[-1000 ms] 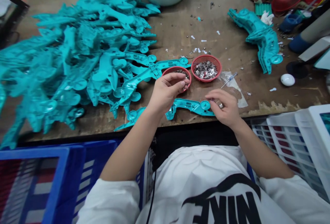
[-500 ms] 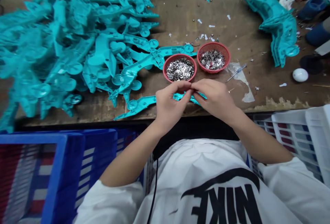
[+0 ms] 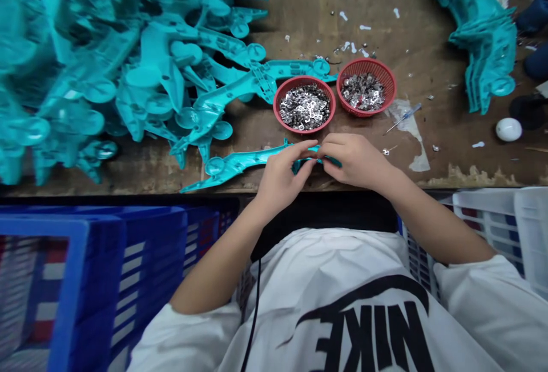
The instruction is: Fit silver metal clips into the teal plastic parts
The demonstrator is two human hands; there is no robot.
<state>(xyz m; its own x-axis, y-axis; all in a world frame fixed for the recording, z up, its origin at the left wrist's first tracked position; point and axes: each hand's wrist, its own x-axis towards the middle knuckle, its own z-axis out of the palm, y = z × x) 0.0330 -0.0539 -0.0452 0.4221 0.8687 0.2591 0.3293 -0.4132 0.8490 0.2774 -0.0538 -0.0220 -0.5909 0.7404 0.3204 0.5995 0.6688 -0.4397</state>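
A long teal plastic part (image 3: pixel 240 164) lies along the table's near edge. My left hand (image 3: pixel 282 177) and my right hand (image 3: pixel 357 161) meet over its right half, fingertips pinched together on it. Whatever small piece sits between the fingertips is hidden. Just beyond the hands stand two small red baskets, the left one (image 3: pixel 304 105) and the right one (image 3: pixel 366 87), both filled with small shiny metal pieces.
A big heap of teal plastic parts (image 3: pixel 107 58) covers the table's left. A smaller stack of them (image 3: pixel 486 35) lies at the far right. A small screwdriver (image 3: pixel 402 119) and a white oval thing (image 3: pixel 508 129) lie right. A blue crate (image 3: pixel 85 280) and white crate (image 3: pixel 492 218) flank me.
My left hand came back from the left red basket to the teal part. Both hands now pinch together over it. The camera has tilted down and closer.
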